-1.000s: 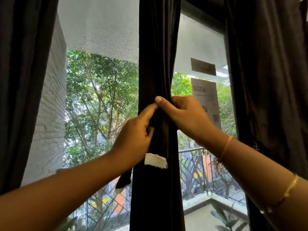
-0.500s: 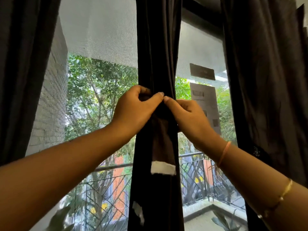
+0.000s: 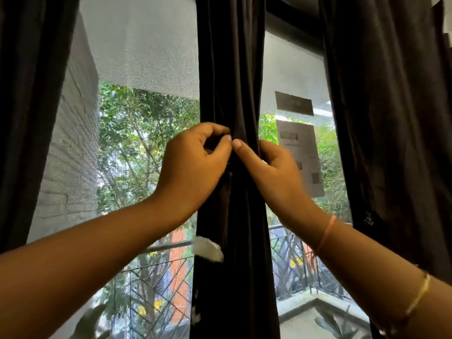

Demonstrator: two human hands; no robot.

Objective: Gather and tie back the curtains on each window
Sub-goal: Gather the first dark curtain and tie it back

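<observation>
Tag (image 3: 208, 252) leftward; left hand (image 3: 193, 165), right hand (image 3: 271, 172) on curtain (image 3: 232, 69) (screens (image 3: 146, 57) beside)

Middle curtain (image 3: 232, 69): dark, bunched narrow, upright before me.
Tie strip (image 3: 208, 252): white-tipped, dangling at its left.
Left curtain (image 3: 31, 94), right curtain (image 3: 391, 118): dark, hanging.

The white tag (image 3: 208, 249) on the middle curtain (image 3: 234, 69) is blurred.

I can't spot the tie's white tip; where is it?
In the head view, the white tip hangs at the left edge of the gathered middle curtain, below the left hand.
</observation>
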